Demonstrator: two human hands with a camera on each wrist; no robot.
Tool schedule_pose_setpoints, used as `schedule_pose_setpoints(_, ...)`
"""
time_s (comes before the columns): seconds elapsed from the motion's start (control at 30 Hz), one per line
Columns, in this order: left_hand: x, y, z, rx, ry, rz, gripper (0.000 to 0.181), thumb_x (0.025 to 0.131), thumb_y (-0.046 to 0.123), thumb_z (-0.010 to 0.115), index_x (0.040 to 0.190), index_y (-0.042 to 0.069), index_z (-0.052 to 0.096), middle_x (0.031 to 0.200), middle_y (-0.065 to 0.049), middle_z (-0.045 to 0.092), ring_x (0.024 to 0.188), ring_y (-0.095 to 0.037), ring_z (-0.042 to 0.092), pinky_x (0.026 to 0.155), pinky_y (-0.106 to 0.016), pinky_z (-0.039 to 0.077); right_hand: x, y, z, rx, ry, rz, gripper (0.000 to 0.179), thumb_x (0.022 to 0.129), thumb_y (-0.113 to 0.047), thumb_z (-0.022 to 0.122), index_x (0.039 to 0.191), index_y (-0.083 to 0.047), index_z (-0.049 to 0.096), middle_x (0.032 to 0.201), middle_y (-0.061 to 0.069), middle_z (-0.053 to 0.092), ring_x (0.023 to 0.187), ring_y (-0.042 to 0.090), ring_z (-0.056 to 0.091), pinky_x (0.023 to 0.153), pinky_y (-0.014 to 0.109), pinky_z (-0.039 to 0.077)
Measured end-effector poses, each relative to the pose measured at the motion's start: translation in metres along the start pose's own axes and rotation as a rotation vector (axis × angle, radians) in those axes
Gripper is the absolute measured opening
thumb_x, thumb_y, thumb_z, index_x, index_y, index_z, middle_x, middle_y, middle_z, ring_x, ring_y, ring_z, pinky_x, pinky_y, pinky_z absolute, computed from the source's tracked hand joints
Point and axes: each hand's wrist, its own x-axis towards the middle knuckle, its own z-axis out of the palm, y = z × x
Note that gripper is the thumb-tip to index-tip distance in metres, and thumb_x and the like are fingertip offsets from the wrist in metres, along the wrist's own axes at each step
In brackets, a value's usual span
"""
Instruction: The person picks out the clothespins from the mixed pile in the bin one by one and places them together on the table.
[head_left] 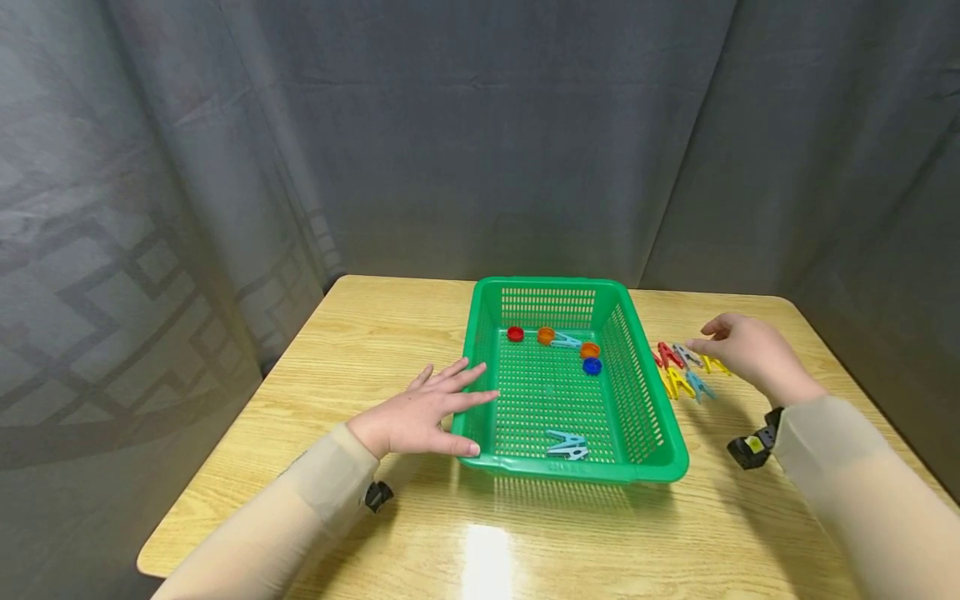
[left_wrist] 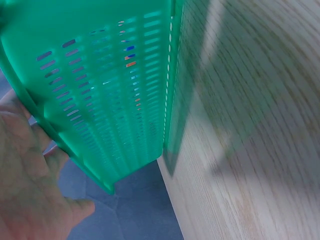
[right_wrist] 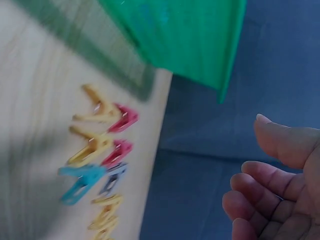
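Note:
My left hand (head_left: 427,414) rests with spread fingers over the left rim of a green plastic basket (head_left: 572,471). In the left wrist view its fingers lie along the basket's edge. To the basket's right my right hand (head_left: 759,354) hovers, fingers loosely bent and holding nothing. Near and below it on the table lie several clothespins: a yellow one (right_wrist: 94,146), a red one (right_wrist: 118,153), a blue one (right_wrist: 82,181), a grey one (right_wrist: 114,178) and others. Some are partly hidden by the hand and basket in the head view.
Inside the basket sit a red cap (head_left: 515,333), two orange caps (head_left: 546,335), a blue cap (head_left: 592,366) and light-blue clothespins (head_left: 567,444). The wooden table (head_left: 360,342) has grey curtains (head_left: 465,150) behind and beside it.

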Motion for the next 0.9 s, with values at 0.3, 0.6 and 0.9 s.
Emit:
schedule_pose_setpoints(0.3,0.0,0.0,0.0,-0.007,0.005,0.006,0.077,0.084,0.068,0.054,0.151,0.037,0.03,0.16,0.012,0.0,0.146,-0.015,-0.007,0.111,-0.061,-0.001,0.005,-0.044,-0.006,0.014,0.031,-0.075,0.066,0.092,-0.049,0.06,0.125,0.007,0.05,0.118,0.029,0.054,0.101,0.043,0.053,0.08,0.055,0.046)
schedule_pose_setpoints(0.6,0.0,0.0,0.0,-0.002,0.003,0.004,0.078,0.084,0.07,0.053,0.151,0.038,0.029,0.16,0.012,-0.001,0.146,-0.014,-0.008,0.111,-0.061,-0.001,0.008,-0.099,0.004,0.046,0.024,-0.193,0.051,0.091,-0.039,0.066,0.122,0.002,0.058,0.113,0.021,0.059,0.098,0.035,0.054,0.081,0.048,0.049)
schedule_pose_setpoints(0.9,0.001,-0.001,0.001,-0.004,-0.001,0.002,0.077,0.084,0.069,0.053,0.151,0.038,0.029,0.16,0.012,-0.001,0.146,-0.014,-0.008,0.111,-0.061,-0.001,0.019,-0.134,0.031,0.045,-0.028,-0.314,0.04,0.089,-0.03,0.07,0.117,-0.001,0.064,0.111,0.016,0.064,0.098,0.03,0.059,0.085,0.048,0.048)
